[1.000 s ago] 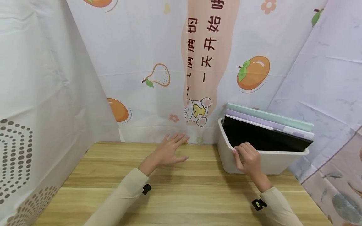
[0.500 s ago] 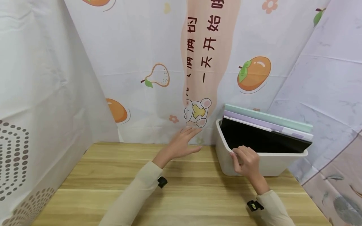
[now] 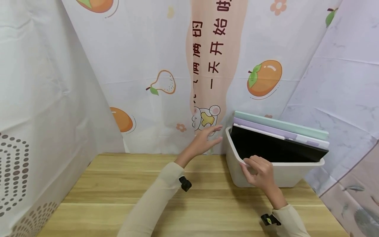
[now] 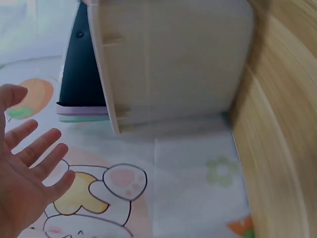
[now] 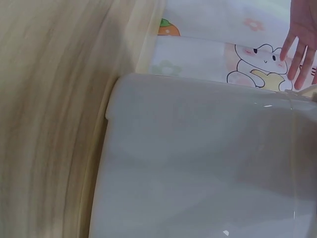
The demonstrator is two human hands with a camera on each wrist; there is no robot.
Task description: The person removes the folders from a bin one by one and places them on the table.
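White bin (image 3: 291, 174) at four o'clock gripped by right hand (image 3: 261, 173), apparently being steadied; left hand (image 3: 203, 141) outstretched, holding nothing. Left-hand grip on bin probably called for.

Left sleeve (image 3: 157, 197): long, pale beige, plain, smooth cloth, ending in a cuff at the wrist. Right sleeve (image 3: 291, 221): matching colour, lightly creased near its cuff. Left hand (image 3: 204, 142) and right hand (image 3: 260, 172): bare. Left unit (image 3: 185, 183): small, black, blocky, worn at the inner side of the cuff. Right unit (image 3: 270, 219): likewise black, angular, bearing a small green mark (image 3: 268, 221); finer detail unreadable.
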